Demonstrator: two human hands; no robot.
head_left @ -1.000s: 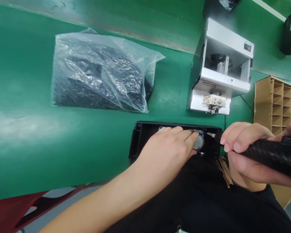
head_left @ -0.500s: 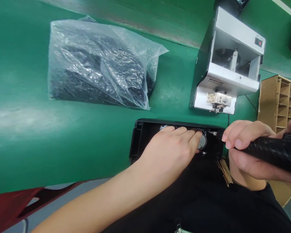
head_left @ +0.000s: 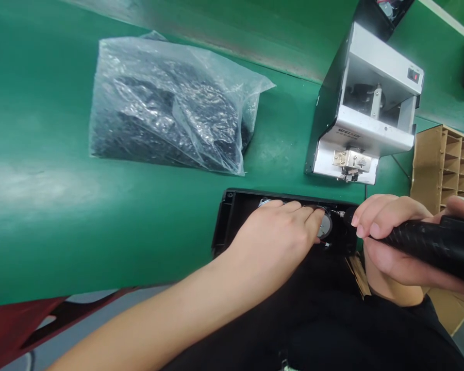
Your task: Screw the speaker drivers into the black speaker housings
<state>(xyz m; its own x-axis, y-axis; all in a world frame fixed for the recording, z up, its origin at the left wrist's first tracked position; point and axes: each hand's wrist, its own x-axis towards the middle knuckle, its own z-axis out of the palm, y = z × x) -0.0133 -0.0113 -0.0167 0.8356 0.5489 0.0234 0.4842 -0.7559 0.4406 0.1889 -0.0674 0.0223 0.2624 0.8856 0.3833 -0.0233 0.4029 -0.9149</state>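
Note:
A long black plastic speaker housing (head_left: 228, 216) lies open side up at the table's near edge, against my body. My left hand (head_left: 280, 232) reaches into it with fingers bent and pressed together, and its fingertips are hidden inside. Beside those fingers shows a round grey metal part (head_left: 325, 226), like a speaker's back, with a small white connector (head_left: 326, 244) just below. My right hand (head_left: 394, 221) is wrapped around a black electric screwdriver (head_left: 421, 239), held nearly level. Its bit (head_left: 337, 212) points left into the housing's right end, close to the round part.
A clear plastic bag of black parts (head_left: 170, 113) lies at the back left. Behind the housing stands a silver screw feeder (head_left: 375, 118) with a lit red switch. A cardboard divider box (head_left: 429, 165) is on the right. The green table (head_left: 81, 216) extends to the left.
The whole view has shifted slightly, so the bag, feeder and housing appear a little further right. Both hands keep their places at the housing, the bit at the same spot.

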